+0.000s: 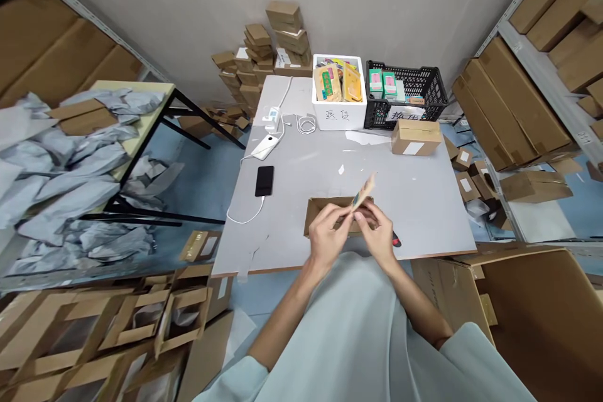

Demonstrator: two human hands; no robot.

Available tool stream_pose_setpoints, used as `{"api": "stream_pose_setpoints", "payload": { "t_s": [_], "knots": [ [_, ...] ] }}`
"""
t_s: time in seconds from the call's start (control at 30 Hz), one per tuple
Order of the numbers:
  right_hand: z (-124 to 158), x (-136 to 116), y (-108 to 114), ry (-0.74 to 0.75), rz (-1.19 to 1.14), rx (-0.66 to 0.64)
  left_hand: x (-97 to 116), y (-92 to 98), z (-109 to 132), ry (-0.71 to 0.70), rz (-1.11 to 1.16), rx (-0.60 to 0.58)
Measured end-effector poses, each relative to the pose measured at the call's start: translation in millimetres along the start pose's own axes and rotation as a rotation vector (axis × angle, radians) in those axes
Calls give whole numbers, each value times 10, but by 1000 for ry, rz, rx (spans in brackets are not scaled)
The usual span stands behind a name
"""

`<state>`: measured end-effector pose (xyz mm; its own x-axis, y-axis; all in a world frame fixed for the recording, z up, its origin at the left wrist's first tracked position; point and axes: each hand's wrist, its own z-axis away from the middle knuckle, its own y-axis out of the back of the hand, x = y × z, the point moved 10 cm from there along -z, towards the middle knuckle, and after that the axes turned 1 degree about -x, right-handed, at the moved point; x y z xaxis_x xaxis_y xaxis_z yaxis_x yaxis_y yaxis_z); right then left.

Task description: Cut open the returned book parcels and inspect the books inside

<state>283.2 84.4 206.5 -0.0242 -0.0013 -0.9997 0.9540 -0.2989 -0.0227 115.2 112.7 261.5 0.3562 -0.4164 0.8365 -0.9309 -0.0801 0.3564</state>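
Both hands pinch a flat tan packet [364, 191] with a printed face, tilted up above the table. My left hand [326, 233] grips its lower left edge, fingers closed. At the lower right edge, my right hand [379, 233] holds it between thumb and fingers. Beneath the hands sits a small cardboard box [313, 212], open at the top; the hands cover much of it, so its contents cannot be made out. A red and black tool handle [396, 240] pokes out beside my right hand, the rest hidden.
On the grey table [301, 166] lie a phone [264, 181] on a cable and a white power strip [265, 147]. At the back stand a white bin [336, 116] of packets, a black crate [406, 85] and a closed carton [416, 136]. A large open carton [532, 301] stands at right.
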Motion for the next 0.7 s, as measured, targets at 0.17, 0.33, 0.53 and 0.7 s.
{"api": "stream_pose_setpoints", "payload": {
  "t_s": [0.17, 0.33, 0.53, 0.7],
  "knots": [
    [-23, 10, -49, 7, -54, 15, 312, -124, 92, -247, -103, 5],
    [-191, -66, 92, 14, -67, -51, 106, -9, -42, -75, 0, -19],
    [-290, -29, 206, -89, -112, -195, -497, 167, -212, 396, 230, -70],
    [-294, -2, 216, -52, -60, -240, -610, 32, -197, 451, 340, -194]
  ]
}}
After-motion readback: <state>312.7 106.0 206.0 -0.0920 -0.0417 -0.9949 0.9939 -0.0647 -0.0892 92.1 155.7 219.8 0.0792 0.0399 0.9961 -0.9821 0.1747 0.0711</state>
